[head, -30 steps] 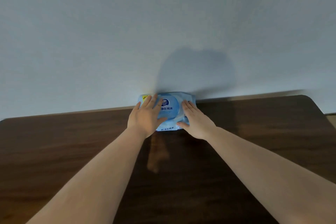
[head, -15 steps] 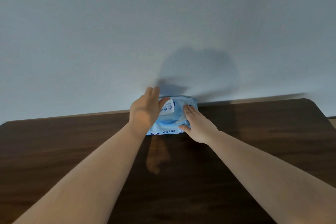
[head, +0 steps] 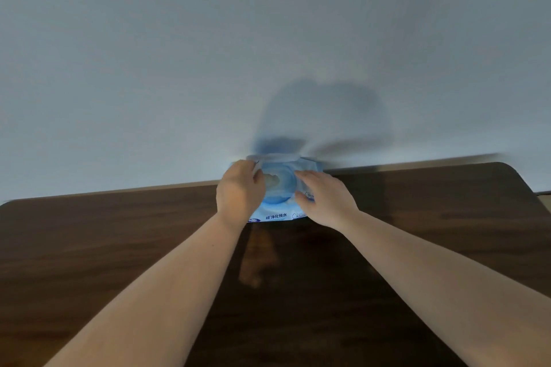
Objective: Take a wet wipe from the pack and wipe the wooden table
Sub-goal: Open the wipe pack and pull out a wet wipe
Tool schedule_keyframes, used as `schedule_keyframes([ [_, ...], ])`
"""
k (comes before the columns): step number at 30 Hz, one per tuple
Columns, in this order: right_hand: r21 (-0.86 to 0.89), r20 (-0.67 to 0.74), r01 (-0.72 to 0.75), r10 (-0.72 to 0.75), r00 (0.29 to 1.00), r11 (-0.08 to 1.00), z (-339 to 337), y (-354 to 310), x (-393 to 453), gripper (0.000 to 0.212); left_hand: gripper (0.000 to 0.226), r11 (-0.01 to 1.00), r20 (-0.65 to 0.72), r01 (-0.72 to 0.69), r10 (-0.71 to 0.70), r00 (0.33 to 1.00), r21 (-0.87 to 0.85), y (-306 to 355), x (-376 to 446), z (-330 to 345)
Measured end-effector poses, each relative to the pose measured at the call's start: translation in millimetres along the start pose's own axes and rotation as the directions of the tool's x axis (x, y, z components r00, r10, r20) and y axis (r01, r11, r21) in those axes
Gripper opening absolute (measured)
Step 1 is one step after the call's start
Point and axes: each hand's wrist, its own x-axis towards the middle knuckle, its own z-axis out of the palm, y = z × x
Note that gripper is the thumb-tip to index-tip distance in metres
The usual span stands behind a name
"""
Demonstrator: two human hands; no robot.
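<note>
A light blue wet-wipe pack lies at the far edge of the dark wooden table, against the wall. Its lid is flipped up and back, and the round opening shows, with a bit of pale wipe in it. My left hand is on the pack's left side, fingers curled at the lid's edge. My right hand rests flat on the pack's right side, holding it down.
A plain pale wall rises directly behind the table's far edge. The table's rounded right corner is at the far right. My forearms stretch across the middle of the table.
My left hand has swung the pack's lid from half raised to fully open. The pack has slid slightly toward me. My right hand stays on its right side.
</note>
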Motion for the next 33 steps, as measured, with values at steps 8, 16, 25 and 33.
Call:
schedule_keyframes([
  [8, 0.012, -0.045, 0.043, -0.043, 0.998, 0.999, 9.5, -32.7, 31.9, 0.029, 0.040, 0.980, 0.180, 0.200, -0.197, 0.964, 0.003, -29.1, 0.6, -24.3],
  [16, -0.037, -0.058, 0.119, -0.121, 0.991, 0.992, 21.9, -50.3, 44.5, 0.026, 0.044, 0.977, 0.178, 0.208, -0.211, 0.961, 0.038, -32.4, -0.4, -22.9],
  [25, -0.015, -0.090, 0.072, -0.073, 0.993, 0.997, 20.4, -51.1, 46.1, 0.013, 0.029, 0.946, 0.292, 0.277, -0.317, 0.902, 0.170, -26.2, 4.4, -34.6],
  [33, 0.559, -0.149, -0.155, 0.283, 0.947, 0.814, -7.8, -42.7, 28.8, 0.005, 0.023, 0.914, 0.366, 0.228, -0.349, 0.863, 0.334, -18.0, 8.4, -46.0],
])
